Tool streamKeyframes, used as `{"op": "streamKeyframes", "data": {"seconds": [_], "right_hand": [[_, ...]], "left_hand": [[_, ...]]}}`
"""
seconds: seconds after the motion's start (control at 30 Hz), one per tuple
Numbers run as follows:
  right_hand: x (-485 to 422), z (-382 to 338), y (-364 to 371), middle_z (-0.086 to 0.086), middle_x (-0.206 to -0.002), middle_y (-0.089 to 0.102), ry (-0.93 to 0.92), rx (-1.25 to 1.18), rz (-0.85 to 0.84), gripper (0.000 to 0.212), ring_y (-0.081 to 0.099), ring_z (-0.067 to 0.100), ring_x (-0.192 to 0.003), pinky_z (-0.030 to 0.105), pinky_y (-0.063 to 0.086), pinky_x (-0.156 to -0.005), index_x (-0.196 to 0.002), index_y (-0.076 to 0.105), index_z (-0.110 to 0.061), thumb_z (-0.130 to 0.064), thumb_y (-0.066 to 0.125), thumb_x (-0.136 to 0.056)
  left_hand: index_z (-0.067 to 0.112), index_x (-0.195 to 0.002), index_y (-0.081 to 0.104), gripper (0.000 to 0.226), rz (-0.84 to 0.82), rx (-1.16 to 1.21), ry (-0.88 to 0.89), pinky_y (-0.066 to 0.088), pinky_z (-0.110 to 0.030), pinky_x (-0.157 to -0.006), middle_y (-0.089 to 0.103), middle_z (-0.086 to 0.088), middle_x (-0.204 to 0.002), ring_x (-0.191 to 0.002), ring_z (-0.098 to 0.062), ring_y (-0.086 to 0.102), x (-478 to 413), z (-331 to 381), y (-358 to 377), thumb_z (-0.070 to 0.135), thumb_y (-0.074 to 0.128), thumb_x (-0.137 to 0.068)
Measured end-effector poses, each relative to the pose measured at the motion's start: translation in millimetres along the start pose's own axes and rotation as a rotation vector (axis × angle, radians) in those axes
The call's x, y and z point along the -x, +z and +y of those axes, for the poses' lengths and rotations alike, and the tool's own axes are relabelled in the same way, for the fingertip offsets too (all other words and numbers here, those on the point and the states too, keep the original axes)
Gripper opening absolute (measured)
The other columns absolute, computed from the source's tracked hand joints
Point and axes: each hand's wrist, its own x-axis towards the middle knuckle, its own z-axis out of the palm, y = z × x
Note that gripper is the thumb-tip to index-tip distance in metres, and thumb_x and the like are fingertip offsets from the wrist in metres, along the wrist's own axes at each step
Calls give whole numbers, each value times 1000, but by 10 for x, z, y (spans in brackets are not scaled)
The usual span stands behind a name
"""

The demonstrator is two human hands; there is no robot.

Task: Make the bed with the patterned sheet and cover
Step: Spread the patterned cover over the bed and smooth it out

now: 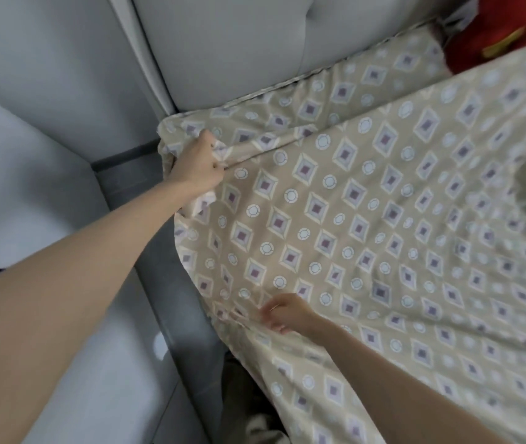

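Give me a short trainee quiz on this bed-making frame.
1. True or false: the right hand grips the patterned cover at its side edge.
2. The soft item lying by the headboard is: A red, B blue, C green.
3. Which hand holds the cover's corner nearest the headboard?
Key: 1 true; 2 A; 3 the left hand.

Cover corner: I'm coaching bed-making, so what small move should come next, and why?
Probably pull the left hand toward the headboard: its grip holds the bunched corner of the cover short of it, while the right hand pinches the edge lower down, and the edge between them curves slack.
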Motion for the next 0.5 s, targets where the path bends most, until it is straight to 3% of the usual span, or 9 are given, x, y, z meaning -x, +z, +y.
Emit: {"op": "streamKeyframes", "data": {"seconds": [0.07,0.17,0.27,0.4,0.5], "right_hand": [[123,-36,-95,-3,-82,71,-41,-62,115,32,59,10,-65,20,46,-59,-84,67,-16,1,40,-84],[336,-114,-201,2,-87,71,-110,-249,310,32,59,16,-67,30,47,-68,-84,63,-14,2,35,-86],[598,-214,-318,5,-92,69,-190,-485,434,27,59,19,-70,36,50,-75,-91,59,-12,-2,34,-92],[1012,-217,-522,7,-98,66,-259,-778,505,24,59,21,-76,37,53,-78,-104,54,-9,-9,31,-96],[1233,-116,-728,8,-103,62,-298,-845,520,29,59,22,-79,36,52,-75,-115,50,-7,-17,30,-96]], "left_hand": [[6,-107,41,20,27,94,27,26,-31,-54,40,-1,-75,-64,-16,38,209,38,-114,8,46,-88],[7,-87,41,5,95,103,135,21,-30,-50,32,2,-62,-53,-13,30,645,139,-240,5,46,-86],[11,-75,39,18,75,-11,281,26,-31,-52,35,4,-60,-54,-15,34,1134,263,-214,-4,47,-79],[13,-93,57,34,34,-78,342,40,-31,-63,56,6,-81,-77,-17,55,1836,389,69,-14,47,-74],[11,-93,57,28,-3,-148,335,40,-31,-68,59,0,-89,-85,-18,57,2336,450,445,-9,47,-77]]}}
